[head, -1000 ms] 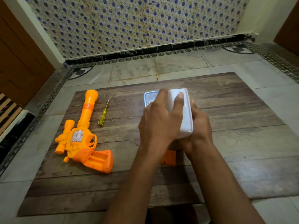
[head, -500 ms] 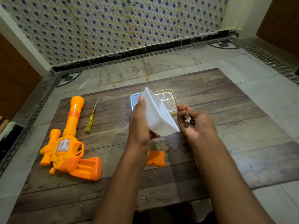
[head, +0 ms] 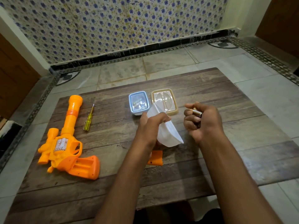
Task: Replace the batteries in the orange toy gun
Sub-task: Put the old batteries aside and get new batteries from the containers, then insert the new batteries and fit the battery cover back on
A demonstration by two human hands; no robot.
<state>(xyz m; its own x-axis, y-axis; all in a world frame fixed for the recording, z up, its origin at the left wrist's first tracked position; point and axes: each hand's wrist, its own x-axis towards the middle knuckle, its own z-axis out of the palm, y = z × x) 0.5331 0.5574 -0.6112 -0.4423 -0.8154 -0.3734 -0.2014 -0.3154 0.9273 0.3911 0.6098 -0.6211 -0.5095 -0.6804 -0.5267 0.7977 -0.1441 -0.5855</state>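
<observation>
The orange toy gun (head: 68, 143) lies on the left of the wooden table (head: 242, 143), its grip compartment open and facing up. The loose orange battery cover (head: 156, 158) lies near the middle, partly behind my left wrist. My left hand (head: 150, 126) grips a tilted white plastic container (head: 168, 133) above the table. To its right, my right hand (head: 202, 122) is curled around batteries (head: 196, 112), one gold-ended cell showing at the top of the fist.
A yellow-handled screwdriver (head: 89, 118) lies right of the gun's barrel. A blue-rimmed lid (head: 138, 103) and a tan-rimmed lid (head: 164, 101) sit at the table's far middle. Tiled floor surrounds the low table, with a patterned wall behind.
The white container was tipped by both hands over the table. Batteries ended up in my right hand, which has drawn away to the right; my left hand lowered the tilted container.
</observation>
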